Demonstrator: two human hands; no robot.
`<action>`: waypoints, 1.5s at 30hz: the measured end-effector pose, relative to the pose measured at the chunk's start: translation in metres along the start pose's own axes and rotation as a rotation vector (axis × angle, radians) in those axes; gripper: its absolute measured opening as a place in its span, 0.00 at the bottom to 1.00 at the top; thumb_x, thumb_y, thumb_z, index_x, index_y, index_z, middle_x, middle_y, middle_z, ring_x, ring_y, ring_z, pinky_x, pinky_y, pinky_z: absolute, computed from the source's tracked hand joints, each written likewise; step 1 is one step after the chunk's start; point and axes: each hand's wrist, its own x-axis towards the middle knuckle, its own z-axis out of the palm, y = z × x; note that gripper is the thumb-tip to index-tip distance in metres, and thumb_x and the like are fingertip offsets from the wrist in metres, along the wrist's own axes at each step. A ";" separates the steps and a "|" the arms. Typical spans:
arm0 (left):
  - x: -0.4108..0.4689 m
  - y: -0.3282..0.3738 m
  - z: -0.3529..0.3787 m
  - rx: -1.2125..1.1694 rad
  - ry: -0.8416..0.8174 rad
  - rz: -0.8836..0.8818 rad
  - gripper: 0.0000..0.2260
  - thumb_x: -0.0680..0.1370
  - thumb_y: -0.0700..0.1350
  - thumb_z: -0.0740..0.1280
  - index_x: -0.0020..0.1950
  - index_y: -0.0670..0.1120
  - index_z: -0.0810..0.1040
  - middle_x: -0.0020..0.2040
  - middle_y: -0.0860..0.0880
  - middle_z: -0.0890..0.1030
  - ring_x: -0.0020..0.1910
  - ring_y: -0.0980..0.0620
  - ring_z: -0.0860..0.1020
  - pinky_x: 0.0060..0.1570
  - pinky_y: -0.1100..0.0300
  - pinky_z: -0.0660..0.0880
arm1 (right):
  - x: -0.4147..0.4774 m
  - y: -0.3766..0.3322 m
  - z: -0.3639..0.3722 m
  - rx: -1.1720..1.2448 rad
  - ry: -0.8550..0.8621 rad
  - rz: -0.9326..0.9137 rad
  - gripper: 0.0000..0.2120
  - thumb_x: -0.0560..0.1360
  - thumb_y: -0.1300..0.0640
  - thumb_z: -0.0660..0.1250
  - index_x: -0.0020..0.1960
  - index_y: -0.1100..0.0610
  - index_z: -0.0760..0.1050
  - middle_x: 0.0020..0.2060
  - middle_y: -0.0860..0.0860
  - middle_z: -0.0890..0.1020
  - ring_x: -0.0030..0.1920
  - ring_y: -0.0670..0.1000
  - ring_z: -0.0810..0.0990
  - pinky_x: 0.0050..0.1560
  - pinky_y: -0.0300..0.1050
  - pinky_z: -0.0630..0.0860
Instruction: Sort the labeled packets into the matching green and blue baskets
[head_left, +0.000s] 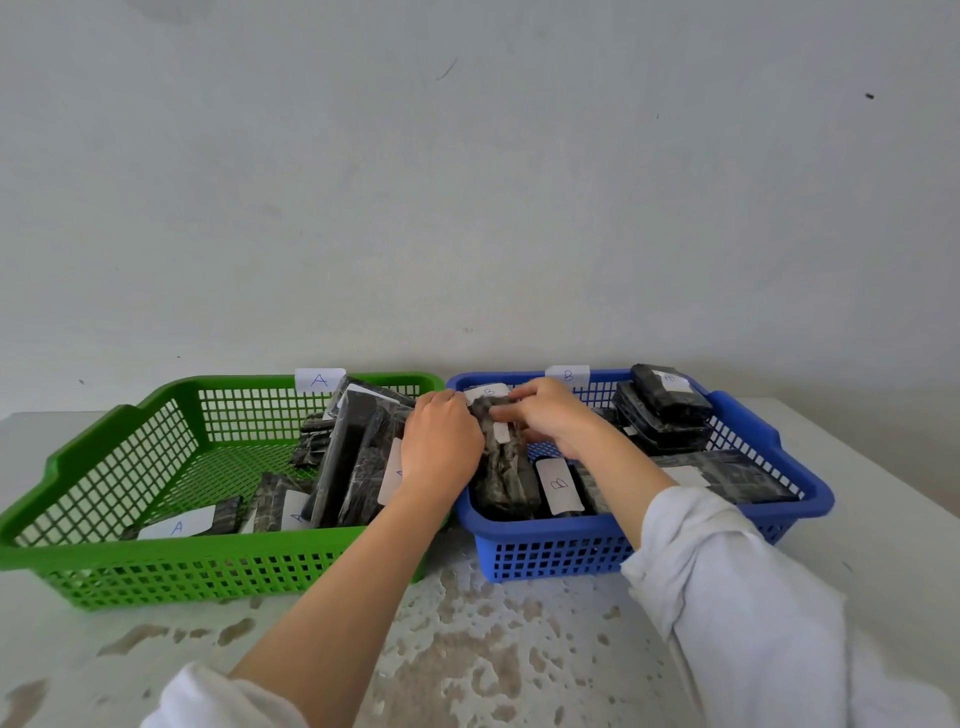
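While the fingers of the left hand (441, 447) and right hand (548, 415) curl round one dark packet (501, 475), it leans at the left end of the blue basket (571, 535). Just beside that sits the green basket (156, 566), both along the table's (519, 649) far edge.

Green basket (104, 564) "A" (blue basket (561, 538) apparently "B")

On the table (519, 649), basket A (104, 561) stands left of basket B (545, 551), just beside it; packets (353, 457) lie in both. The wall (467, 208) lies behind.
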 end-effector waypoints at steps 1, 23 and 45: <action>0.000 0.000 0.000 0.002 -0.002 0.001 0.10 0.79 0.38 0.55 0.49 0.37 0.75 0.52 0.42 0.78 0.58 0.44 0.72 0.54 0.55 0.70 | 0.000 -0.002 -0.008 0.040 0.033 -0.020 0.21 0.70 0.62 0.74 0.61 0.62 0.73 0.49 0.56 0.80 0.51 0.56 0.81 0.55 0.54 0.78; -0.004 0.007 -0.004 0.183 -0.036 0.067 0.13 0.81 0.41 0.54 0.51 0.37 0.76 0.54 0.41 0.78 0.58 0.43 0.72 0.59 0.54 0.69 | -0.069 0.007 -0.087 -0.620 -0.307 -0.149 0.14 0.79 0.61 0.60 0.60 0.51 0.78 0.61 0.48 0.77 0.64 0.49 0.73 0.66 0.49 0.68; -0.009 0.010 -0.008 0.276 -0.073 0.086 0.12 0.81 0.42 0.55 0.49 0.37 0.74 0.53 0.39 0.77 0.58 0.41 0.71 0.54 0.52 0.71 | -0.118 0.070 -0.077 -1.070 0.711 -0.188 0.29 0.74 0.34 0.55 0.63 0.55 0.68 0.64 0.56 0.71 0.65 0.58 0.66 0.65 0.58 0.64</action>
